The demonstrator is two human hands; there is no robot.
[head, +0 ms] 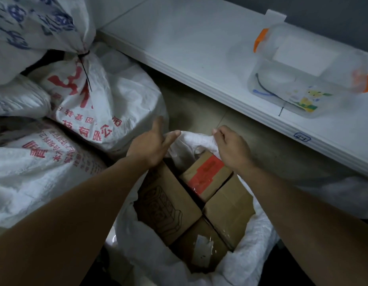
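Observation:
An open white woven sack (259, 234) stands on the floor below me, filled with several brown cardboard boxes (168, 205). One box (208, 174) near the far side carries a red label under clear tape. My left hand (152, 145) holds the sack's far rim, thumb and fingers spread around the fabric. My right hand (230, 147) pinches a bunched fold of the same rim, fingers curled on it. Both forearms reach over the sack's mouth.
Tied white sacks with red print (100, 104) and blue print (34, 21) pile up at the left. A white shelf (179, 38) runs along the right, holding a clear plastic container with orange clips (311, 73). Tiled floor (191, 112) shows between the sacks and the shelf.

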